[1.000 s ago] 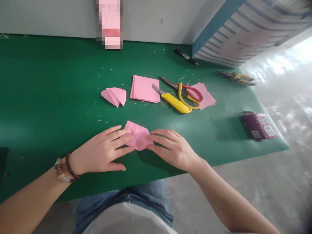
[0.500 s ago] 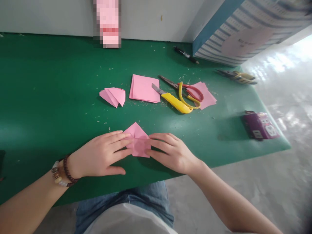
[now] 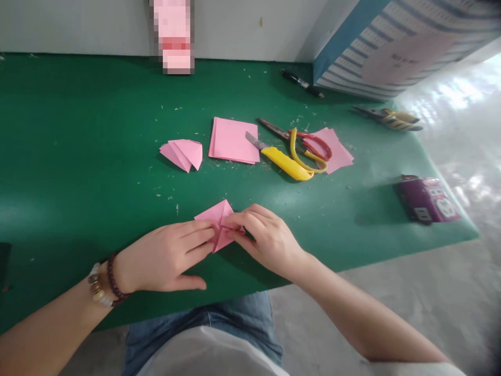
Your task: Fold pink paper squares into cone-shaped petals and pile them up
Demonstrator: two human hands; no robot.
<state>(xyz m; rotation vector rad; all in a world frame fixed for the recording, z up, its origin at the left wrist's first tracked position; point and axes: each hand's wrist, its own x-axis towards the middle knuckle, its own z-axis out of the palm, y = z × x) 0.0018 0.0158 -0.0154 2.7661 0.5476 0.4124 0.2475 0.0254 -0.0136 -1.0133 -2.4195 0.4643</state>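
Folded pink paper (image 3: 216, 212) lies between the hands (image 3: 168, 256) (image 3: 272, 244), touching both

Folded sheet (image 3: 222, 210): matt pink paper, creased. Tabletop (image 3: 97, 130): smooth green, soft sheen. Knife handle (image 3: 287, 164): yellow plastic, ridged.

Left hand (image 3: 172, 256) lies palm down, thumb spread; right hand (image 3: 270, 237) curls, fingertips close together

No text can be read with certainty. The striped box (image 3: 360, 65) has small dark lettering, in two lines, on its pink oval (image 3: 407, 58), too blurred to make out. The purple pack (image 3: 426, 200) carries pale characters, also unclear. Any print on the pink strip (image 3: 174, 31) is lost in coarse pixels.
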